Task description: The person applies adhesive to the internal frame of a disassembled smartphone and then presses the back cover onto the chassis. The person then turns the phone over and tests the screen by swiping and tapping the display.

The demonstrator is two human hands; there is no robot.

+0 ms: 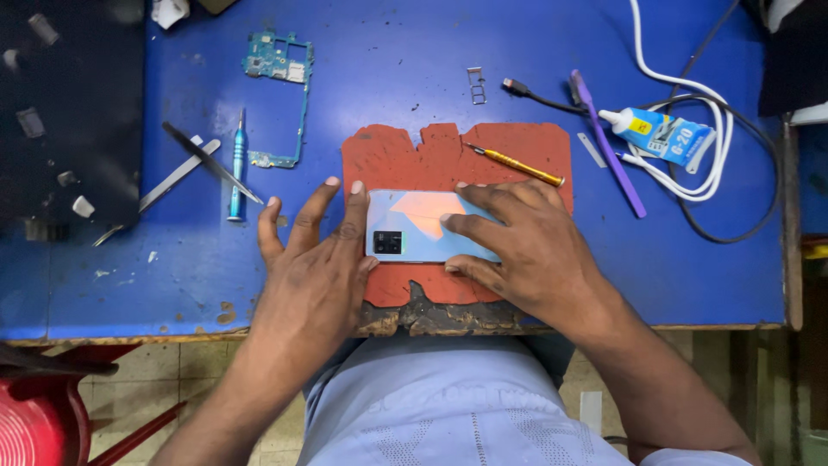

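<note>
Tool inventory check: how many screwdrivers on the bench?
2. A teal screwdriver lies upright left of the left hand, beside the tweezers. A yellow screwdriver lies on the red mat, above the right hand. Others could be out of view.

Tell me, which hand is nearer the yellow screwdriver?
Right. The right hand lies just below the yellow screwdriver; the left hand is farther off, on the phone's other end.

Around the red mat [392, 155], the blue counter [414, 52] lay bare straight behind it, save a small SIM tray [476, 85]. Left of the mat, a circuit board [280, 91], a teal screwdriver [236, 168] and tweezers [185, 168] blocked passage. Right of it, a purple pry tool [608, 147], a glue tube [660, 134] and looped cables [716, 129] crowded the way. A yellow screwdriver [517, 164] lay on the mat's far edge.
</note>
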